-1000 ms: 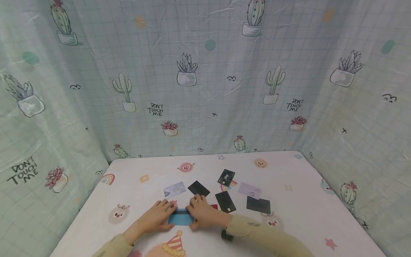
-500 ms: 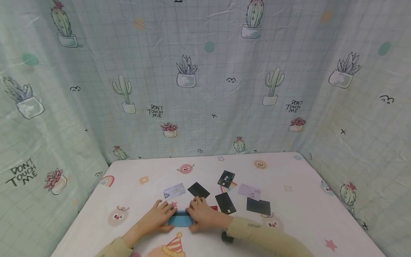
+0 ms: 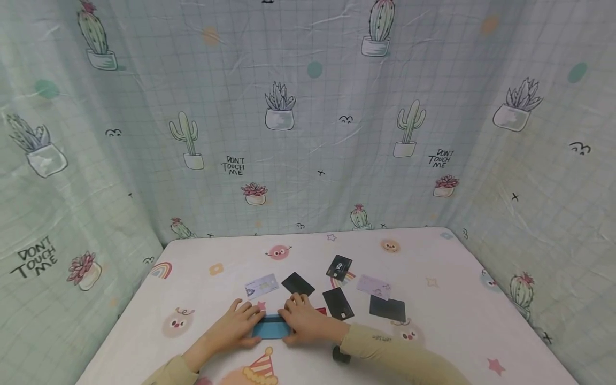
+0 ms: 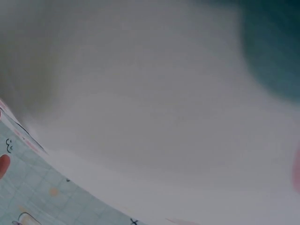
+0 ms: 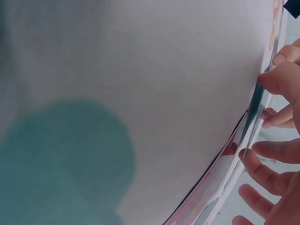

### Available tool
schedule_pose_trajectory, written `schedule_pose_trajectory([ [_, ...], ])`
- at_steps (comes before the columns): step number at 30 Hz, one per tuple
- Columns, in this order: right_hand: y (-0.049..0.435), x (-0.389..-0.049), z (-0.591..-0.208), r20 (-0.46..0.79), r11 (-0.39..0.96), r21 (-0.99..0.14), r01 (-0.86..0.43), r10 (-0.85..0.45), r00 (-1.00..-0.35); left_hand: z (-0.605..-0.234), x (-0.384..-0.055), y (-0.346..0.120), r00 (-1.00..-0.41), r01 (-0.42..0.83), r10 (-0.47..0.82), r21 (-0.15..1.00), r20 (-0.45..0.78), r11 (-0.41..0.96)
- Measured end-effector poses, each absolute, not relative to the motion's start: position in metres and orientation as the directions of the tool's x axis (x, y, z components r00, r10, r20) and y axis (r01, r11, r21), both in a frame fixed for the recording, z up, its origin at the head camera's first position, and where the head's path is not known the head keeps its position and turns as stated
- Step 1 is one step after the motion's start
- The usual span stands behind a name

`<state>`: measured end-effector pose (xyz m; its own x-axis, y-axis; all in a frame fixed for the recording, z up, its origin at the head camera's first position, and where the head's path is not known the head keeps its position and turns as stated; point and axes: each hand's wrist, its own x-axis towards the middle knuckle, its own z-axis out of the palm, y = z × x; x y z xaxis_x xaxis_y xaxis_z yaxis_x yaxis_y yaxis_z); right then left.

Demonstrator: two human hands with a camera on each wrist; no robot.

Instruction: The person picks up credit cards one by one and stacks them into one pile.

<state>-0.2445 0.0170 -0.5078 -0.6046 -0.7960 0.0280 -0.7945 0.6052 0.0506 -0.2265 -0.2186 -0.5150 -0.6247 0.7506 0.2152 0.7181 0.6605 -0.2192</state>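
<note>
A light blue card (image 3: 271, 327) with a dark stripe along its far edge lies crosswise on the table in the head view. My left hand (image 3: 234, 327) holds its left end, thumb at the near corner and fingers at the far one. At the right end, my right hand (image 3: 304, 319) grips it the same way and covers part of it. The right wrist view catches fingers along its right border, beside the edge of the teal-looking card (image 5: 255, 101). No hand shows clearly in the left wrist view.
Beyond the hands lie a silvery card (image 3: 261, 286), a black card (image 3: 298, 284), a black VIP card (image 3: 339, 267), a black chip card (image 3: 338, 303), a pink card (image 3: 374, 286) and a dark card (image 3: 387, 308). A red card (image 3: 321, 311) is partly hidden. A dark object (image 3: 340, 354) sits under the right sleeve.
</note>
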Motion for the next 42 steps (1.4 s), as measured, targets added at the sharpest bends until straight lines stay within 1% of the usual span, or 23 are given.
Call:
schedule_pose_trajectory([
  [4, 0.017, -0.244, -0.508, 0.047, 0.603, 0.061, -0.795, -0.798, -0.601, -0.516, -0.227, -0.22, -0.635, 0.716, 0.748, -0.214, 0.195, 0.664],
  [13, 0.017, -0.245, -0.509, 0.063, 0.608, 0.072, -0.791, -0.794, -0.605, -0.516, -0.226, -0.221, -0.605, 0.724, 0.764, -0.245, 0.225, 0.645],
  [23, 0.02, -0.246, -0.507, 0.065, 0.611, 0.082, -0.787, -0.792, -0.607, -0.517, -0.225, -0.222, -0.594, 0.724, 0.763, -0.244, 0.254, 0.645],
  [32, 0.024, -0.245, -0.504, 0.075, 0.63, 0.029, -0.776, -0.776, -0.627, -0.513, -0.222, -0.22, -0.585, 0.719, 0.762, -0.258, 0.277, 0.646],
  [42, 0.03, -0.245, -0.505, 0.09, 0.632, -0.002, -0.775, -0.772, -0.629, -0.515, -0.221, -0.218, -0.573, 0.722, 0.764, -0.259, 0.296, 0.642],
])
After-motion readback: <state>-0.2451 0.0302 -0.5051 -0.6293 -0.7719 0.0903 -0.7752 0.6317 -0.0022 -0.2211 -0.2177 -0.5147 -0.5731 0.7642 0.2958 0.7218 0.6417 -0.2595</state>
